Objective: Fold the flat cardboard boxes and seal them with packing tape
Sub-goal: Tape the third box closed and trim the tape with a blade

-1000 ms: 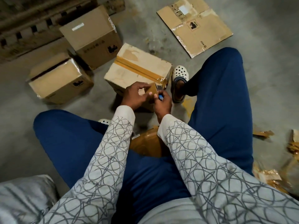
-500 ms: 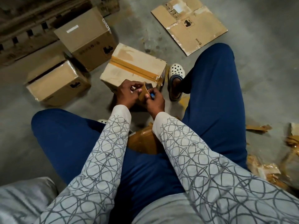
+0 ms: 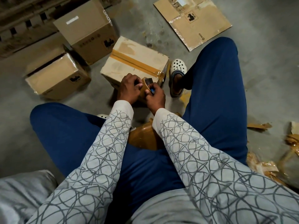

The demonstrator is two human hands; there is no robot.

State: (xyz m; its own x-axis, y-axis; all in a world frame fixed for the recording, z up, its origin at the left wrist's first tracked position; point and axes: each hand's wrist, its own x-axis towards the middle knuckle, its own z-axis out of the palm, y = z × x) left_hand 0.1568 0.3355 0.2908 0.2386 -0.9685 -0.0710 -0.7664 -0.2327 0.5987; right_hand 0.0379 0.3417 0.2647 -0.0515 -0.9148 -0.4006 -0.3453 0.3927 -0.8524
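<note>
A folded cardboard box (image 3: 132,62) with a brown tape strip across its top stands on the floor between my knees. Just in front of its near edge my left hand (image 3: 128,88) grips a roll of brown packing tape (image 3: 144,88). My right hand (image 3: 155,97) pinches a small blue object (image 3: 152,90) against the roll; I cannot tell what it is. A flat cardboard box (image 3: 194,21) lies on the floor at the back right.
Two more folded boxes, one upright (image 3: 87,29) and one on its side (image 3: 56,76), stand at the left. A brown seat (image 3: 142,138) shows between my legs. Torn tape and cardboard scraps (image 3: 262,165) litter the floor at the right. A wooden pallet (image 3: 21,21) lies at the back left.
Both hands have turned the tape roll slightly and stayed together at the taped box's near edge. The boxes have not moved.
</note>
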